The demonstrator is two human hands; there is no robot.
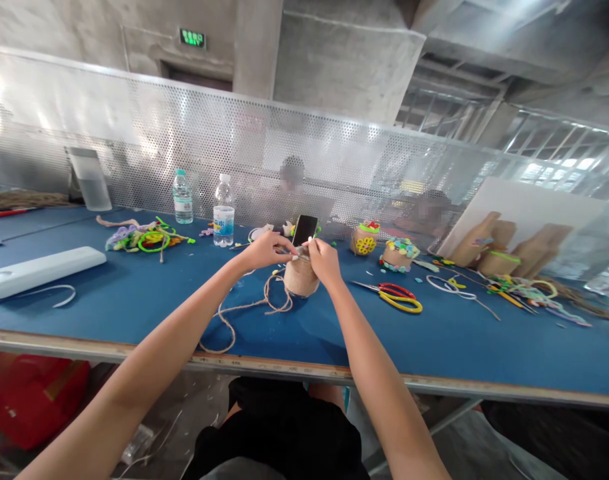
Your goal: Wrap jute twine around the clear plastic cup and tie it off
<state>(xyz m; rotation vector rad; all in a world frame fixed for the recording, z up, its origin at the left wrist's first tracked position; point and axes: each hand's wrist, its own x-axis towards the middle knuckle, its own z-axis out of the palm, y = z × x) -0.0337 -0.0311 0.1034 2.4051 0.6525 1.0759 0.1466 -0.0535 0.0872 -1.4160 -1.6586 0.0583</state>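
Observation:
A small jar wrapped in brown twine (301, 279) stands on the blue table, close in front of me. My left hand (270, 251) has its fingers bent together at the left of the jar's top rim. From the other side, my right hand (324, 260) pinches the upper edge of the same jar. What exactly lies between the fingertips is too small to make out. Loose twine (229, 333) trails from the jar in loops towards the table's front edge. Just behind the jar, a black-screened phone (305, 229) is propped up.
Right of the jar lie red-and-yellow-handled scissors (399, 298). Two decorated jars, one with a yellow flower (365, 240), stand behind them. Water bottles (223, 217), a bundle of coloured pipe cleaners (144, 237) and a white box-like device (44, 270) are on the left. A perforated metal screen (184, 127) closes the back.

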